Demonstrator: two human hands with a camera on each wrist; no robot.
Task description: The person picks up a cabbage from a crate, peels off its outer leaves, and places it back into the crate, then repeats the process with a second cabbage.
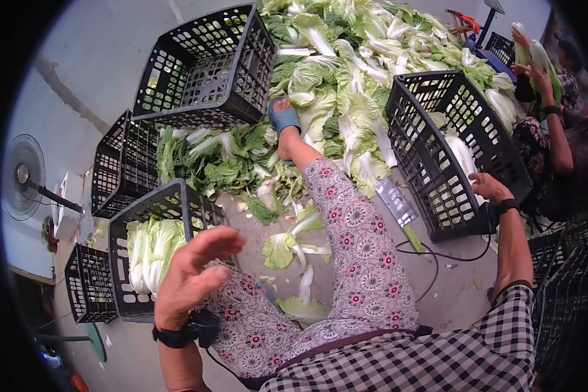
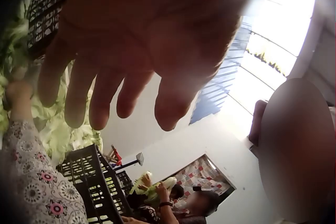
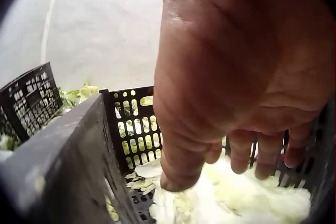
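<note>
My left hand (image 1: pixel 199 271) is raised with fingers spread and nothing in it, between my knee and a black crate (image 1: pixel 119 228) that holds pale napa cabbages (image 1: pixel 151 255). The left wrist view shows the same hand (image 2: pixel 136 50) from the palm side, fingers extended. At the right, my right hand (image 1: pixel 493 187) reaches over the side of another black crate (image 1: pixel 431 189). A white-stemmed napa cabbage (image 1: pixel 462 157) lies inside it. In the right wrist view, thumb and fingers point down, apart, with their tips right at the pale cabbage (image 3: pixel 236 195).
A large heap of cabbage leaves (image 1: pixel 353 85) covers the floor ahead. A cleaver (image 1: pixel 396 201) lies beside the right crate, near a black cable (image 1: pixel 431 253). Another crate (image 1: pixel 206 72) stands at the upper left, a fan (image 1: pixel 23 175) at far left. Another person (image 1: pixel 555 130) holds a cabbage at right.
</note>
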